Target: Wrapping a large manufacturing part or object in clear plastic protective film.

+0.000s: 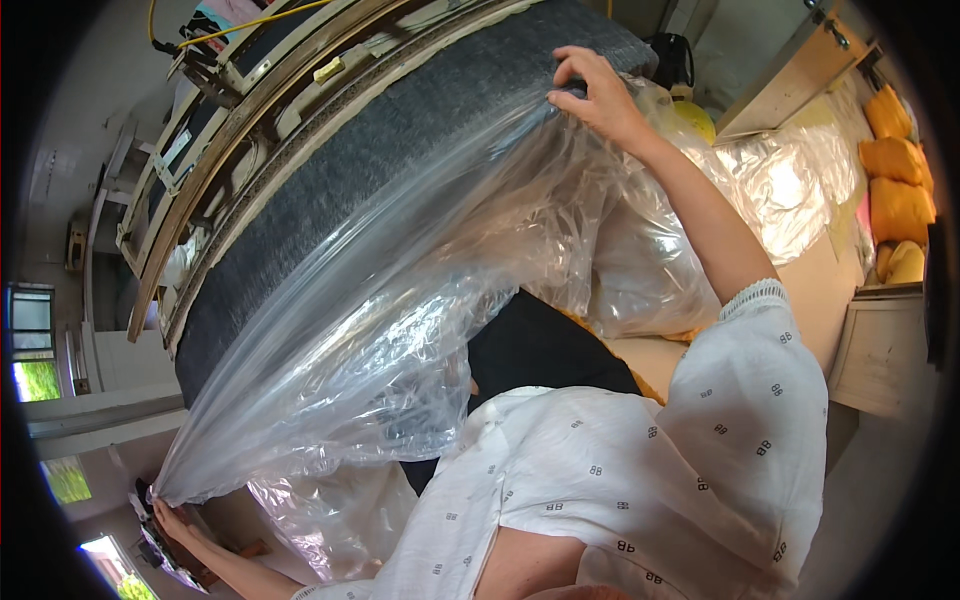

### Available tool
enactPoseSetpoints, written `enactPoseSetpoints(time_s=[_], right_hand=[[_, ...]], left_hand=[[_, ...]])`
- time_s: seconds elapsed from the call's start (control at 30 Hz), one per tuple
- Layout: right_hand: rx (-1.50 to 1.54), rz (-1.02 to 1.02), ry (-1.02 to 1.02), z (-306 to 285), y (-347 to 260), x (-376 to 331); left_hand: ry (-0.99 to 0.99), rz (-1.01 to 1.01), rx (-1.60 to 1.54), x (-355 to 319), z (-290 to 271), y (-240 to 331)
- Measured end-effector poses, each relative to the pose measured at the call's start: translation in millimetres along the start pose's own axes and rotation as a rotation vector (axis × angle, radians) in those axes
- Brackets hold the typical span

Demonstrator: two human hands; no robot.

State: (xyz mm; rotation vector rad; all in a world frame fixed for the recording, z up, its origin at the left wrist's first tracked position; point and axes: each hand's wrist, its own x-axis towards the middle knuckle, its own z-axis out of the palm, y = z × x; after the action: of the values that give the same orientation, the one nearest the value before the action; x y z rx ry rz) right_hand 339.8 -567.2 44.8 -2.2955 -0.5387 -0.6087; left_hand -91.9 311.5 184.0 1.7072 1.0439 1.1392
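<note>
A large clear plastic sheet is stretched in long folds between my two hands, with its loose part hanging in crinkles toward my body. At the lower left, my left hand is closed on the gathered end of the sheet. High on the right, my right hand grips the sheet's other end, thumb and forefinger curled over the table's dark surface. The sheet partly covers the long table with a dark grey cloth-like top. My left fingertips are partly hidden by the plastic.
Beyond the table runs a long machine frame with wooden rails and a yellow cord. More clear plastic lies at the right, near orange bundles and a pale cabinet. A yellow round thing sits behind my right forearm.
</note>
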Motion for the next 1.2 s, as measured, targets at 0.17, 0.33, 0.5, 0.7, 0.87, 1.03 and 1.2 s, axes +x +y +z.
enactPoseSetpoints(time_s=[0.17,0.33,0.5,0.7,0.87,1.03,1.2], right_hand=[[-0.067,0.038,-0.103,4.4,7.5,18.9],[0.376,0.145,-0.339,-25.5,5.8,76.6],[0.3,-0.036,0.361,-67.0,42.7,190.3],[-0.253,-0.014,-0.021,-6.6,182.5,153.1],[0.074,0.088,-0.099,23.1,148.0,143.4],[0.272,0.226,-0.175,22.2,116.6,149.1],[0.286,0.311,-0.36,-10.5,118.5,141.4]], left_hand=[[-0.032,-0.065,0.152,7.1,-35.3,-43.1],[-0.102,-0.17,0.088,3.2,13.1,-64.2],[-0.353,0.04,-0.329,18.0,101.4,-38.4],[0.034,0.344,0.412,-44.0,244.4,-60.2],[0.0,0.259,0.154,-53.4,220.2,-73.1],[-0.043,0.149,0.208,-47.8,228.5,-64.4],[-0.076,0.209,0.247,-45.8,248.7,-62.8]])
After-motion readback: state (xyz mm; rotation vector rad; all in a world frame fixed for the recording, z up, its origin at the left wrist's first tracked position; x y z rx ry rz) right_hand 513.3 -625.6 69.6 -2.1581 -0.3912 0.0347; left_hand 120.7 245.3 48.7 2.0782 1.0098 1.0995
